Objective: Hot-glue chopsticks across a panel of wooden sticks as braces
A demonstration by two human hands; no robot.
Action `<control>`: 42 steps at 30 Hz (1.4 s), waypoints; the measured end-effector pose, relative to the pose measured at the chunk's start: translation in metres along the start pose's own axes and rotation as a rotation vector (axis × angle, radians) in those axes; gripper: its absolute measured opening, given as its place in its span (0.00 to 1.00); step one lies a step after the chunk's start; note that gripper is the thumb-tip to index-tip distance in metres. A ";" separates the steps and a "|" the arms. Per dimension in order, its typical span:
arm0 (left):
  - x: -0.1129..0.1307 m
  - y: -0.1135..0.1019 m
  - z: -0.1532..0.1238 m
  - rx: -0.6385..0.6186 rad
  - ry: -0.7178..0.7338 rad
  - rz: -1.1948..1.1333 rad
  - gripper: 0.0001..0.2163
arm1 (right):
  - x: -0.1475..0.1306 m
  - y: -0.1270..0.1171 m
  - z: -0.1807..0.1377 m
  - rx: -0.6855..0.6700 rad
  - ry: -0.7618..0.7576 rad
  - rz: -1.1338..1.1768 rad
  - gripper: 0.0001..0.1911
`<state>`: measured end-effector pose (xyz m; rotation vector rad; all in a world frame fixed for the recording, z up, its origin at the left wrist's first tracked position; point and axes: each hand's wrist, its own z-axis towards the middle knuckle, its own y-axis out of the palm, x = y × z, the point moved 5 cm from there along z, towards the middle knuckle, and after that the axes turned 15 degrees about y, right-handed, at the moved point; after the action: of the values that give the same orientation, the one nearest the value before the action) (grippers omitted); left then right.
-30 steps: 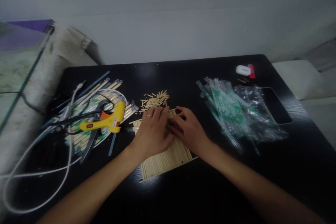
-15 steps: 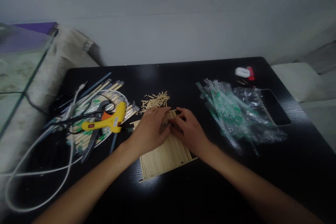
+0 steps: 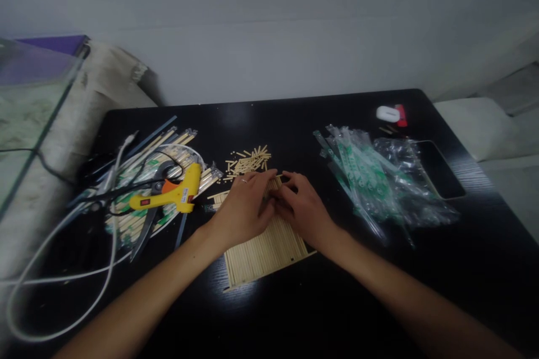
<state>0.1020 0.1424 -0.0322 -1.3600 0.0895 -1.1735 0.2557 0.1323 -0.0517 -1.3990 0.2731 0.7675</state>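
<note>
A flat panel of wooden sticks laid side by side rests on the black table. Over its far part, my left hand and my right hand meet with curled fingers. Both hands' thumbs and fingertips are pinched close together just above the sticks. Whatever lies between them is too small and dark to name. Just beyond my left hand is a pile of short cut stick pieces. A few longer sticks show beside that hand.
At left, a yellow hot glue gun and pruning shears lie over wrapped chopsticks, with a looping white cable. Clear plastic wrappers, a phone, a white case and a red object lie at right.
Both hands stay over the panel, the fingertips shifting slightly and drawing a little closer together. The view has tilted a touch; nothing else has visibly moved.
</note>
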 end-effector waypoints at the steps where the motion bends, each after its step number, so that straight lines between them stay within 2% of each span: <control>1: 0.001 0.000 0.000 -0.004 0.005 0.002 0.27 | 0.000 0.000 0.000 -0.001 -0.001 -0.002 0.05; 10: 0.001 -0.002 -0.001 0.020 -0.010 -0.006 0.26 | 0.002 0.001 -0.001 0.006 0.003 0.005 0.06; 17: -0.003 -0.008 -0.002 0.095 -0.014 -0.016 0.24 | 0.000 -0.001 0.000 0.007 0.008 0.014 0.05; 23: 0.000 -0.037 -0.001 0.375 -0.039 -0.010 0.08 | -0.001 -0.001 0.001 0.044 0.002 0.030 0.05; 27: 0.011 -0.058 -0.001 0.464 -0.046 0.035 0.03 | 0.000 0.000 0.001 0.046 0.012 0.037 0.04; 31: 0.017 -0.083 -0.006 0.557 -0.093 0.111 0.02 | 0.000 0.000 0.001 0.041 0.018 0.050 0.04; 36: 0.013 -0.110 -0.016 0.748 -0.187 0.144 0.03 | 0.000 0.000 0.001 0.044 0.004 0.046 0.05; 39: 0.009 -0.113 -0.018 0.754 -0.218 0.127 0.03 | 0.001 0.000 0.001 0.039 0.021 0.050 0.04; 42: 0.010 -0.106 -0.014 0.696 -0.149 0.099 0.03 | 0.000 0.000 0.001 0.046 0.008 0.040 0.04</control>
<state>0.0352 0.1495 0.0518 -0.8067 -0.3290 -0.8936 0.2552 0.1329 -0.0518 -1.3567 0.3245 0.7840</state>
